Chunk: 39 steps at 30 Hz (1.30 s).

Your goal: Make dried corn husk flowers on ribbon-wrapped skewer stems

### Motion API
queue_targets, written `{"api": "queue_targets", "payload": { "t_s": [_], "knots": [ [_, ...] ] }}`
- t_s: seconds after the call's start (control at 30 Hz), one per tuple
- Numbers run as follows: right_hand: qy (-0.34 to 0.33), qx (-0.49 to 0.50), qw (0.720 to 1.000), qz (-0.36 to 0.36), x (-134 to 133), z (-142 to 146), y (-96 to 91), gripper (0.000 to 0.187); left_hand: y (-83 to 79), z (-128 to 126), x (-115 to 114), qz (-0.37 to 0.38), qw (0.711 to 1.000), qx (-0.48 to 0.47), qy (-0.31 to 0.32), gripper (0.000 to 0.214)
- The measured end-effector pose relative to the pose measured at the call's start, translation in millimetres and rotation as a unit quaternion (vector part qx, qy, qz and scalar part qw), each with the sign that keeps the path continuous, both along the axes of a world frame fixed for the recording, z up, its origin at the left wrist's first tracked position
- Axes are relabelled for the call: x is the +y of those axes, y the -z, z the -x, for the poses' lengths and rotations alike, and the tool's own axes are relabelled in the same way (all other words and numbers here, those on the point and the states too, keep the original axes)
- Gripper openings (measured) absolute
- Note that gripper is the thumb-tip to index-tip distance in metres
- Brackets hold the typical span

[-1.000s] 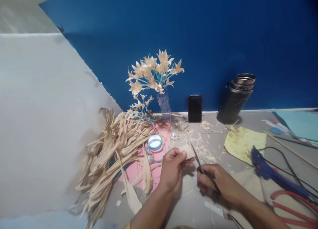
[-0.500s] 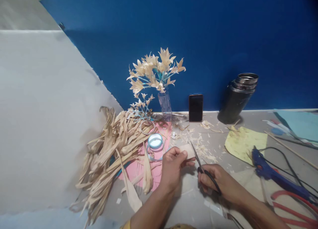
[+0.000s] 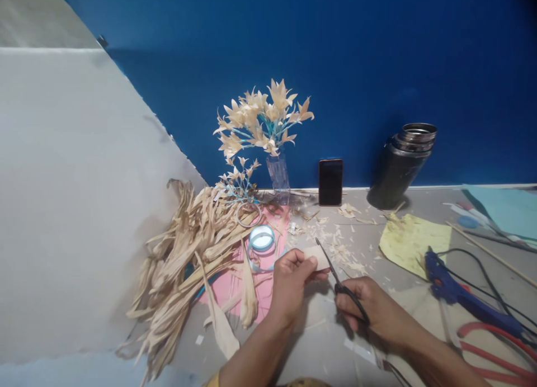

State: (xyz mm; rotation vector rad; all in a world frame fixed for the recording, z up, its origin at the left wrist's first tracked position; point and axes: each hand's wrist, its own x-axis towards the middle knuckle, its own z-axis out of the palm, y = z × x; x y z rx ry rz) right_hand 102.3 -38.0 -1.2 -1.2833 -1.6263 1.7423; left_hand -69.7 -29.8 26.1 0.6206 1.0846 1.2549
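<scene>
My left hand (image 3: 291, 281) pinches a small pale piece of corn husk (image 3: 319, 256) just above the table. In my right hand (image 3: 371, 308) are black-handled scissors (image 3: 335, 275), fingers through the loops, with the blades pointing up-left beside the husk piece. A big heap of dried husks (image 3: 188, 258) lies to the left of my hands, partly on a pink sheet (image 3: 268, 281). A roll of light blue tape (image 3: 261, 239) sits on that sheet, just left of my left hand.
Husk flowers on blue stems stand in a clear vase (image 3: 279, 177) against the blue backdrop. A dark phone (image 3: 330, 181) and a black flask (image 3: 398, 166) stand along it. A yellow paper (image 3: 413, 239), a blue glue gun (image 3: 461, 295) with cables and a thin stick (image 3: 490, 255) lie right.
The scissors' tips have shifted slightly up and left along the husk piece. Both hands otherwise stay in place.
</scene>
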Motion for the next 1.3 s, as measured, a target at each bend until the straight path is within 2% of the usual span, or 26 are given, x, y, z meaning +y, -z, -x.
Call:
{"api": "queue_targets", "payload": {
  "t_s": [0.13,0.27,0.4,0.57,0.87,1.13,1.3],
  "knots": [
    [-0.002,0.010,1.000,0.010,-1,-1,-0.9,0.067,-0.2,0,1,0.006,1.000,-0.021,-0.005,0.043],
    [-0.040,0.075,0.996,0.032,-4,-1,-5.8,0.072,1.2,-1,4,0.013,0.998,-0.058,-0.022,0.045],
    [-0.060,0.061,0.996,-0.006,-6,3,-12.4,0.069,3.4,-1,5,0.012,0.998,-0.062,-0.026,0.045],
    [-0.036,0.017,0.999,-0.007,-6,9,-8.9,0.060,3.0,-4,3,0.008,0.998,-0.061,-0.007,0.041],
    [0.003,-0.011,1.000,0.021,-5,10,-5.8,0.037,3.5,-6,3,0.004,0.998,-0.068,-0.012,0.040],
    [0.023,-0.006,0.999,0.029,-6,9,1.6,0.040,6.4,-3,4,0.002,0.998,-0.061,-0.004,0.038],
    [0.027,-0.019,0.999,0.031,-7,10,-0.8,0.043,6.2,-4,4,0.004,0.998,-0.057,-0.001,0.040]
  ]
}}
